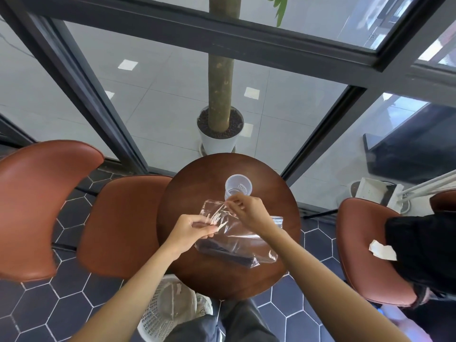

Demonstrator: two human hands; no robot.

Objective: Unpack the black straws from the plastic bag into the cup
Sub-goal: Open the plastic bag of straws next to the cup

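A clear plastic bag (243,233) lies on the small round brown table (276,188). A bundle of black straws (227,251) rests inside it along the near edge. My left hand (191,232) pinches the bag's left edge, and my right hand (249,209) pinches the crumpled film a little farther back, so both hold the bag's opening between them. A clear plastic cup (238,186) stands upright just behind my right hand, with no straws in it.
Brown leather chairs stand to the left (123,225) and right (365,250) of the table. A white mesh basket (167,309) sits on the floor by my legs. A potted tree (218,134) stands behind the table, against glass panels.
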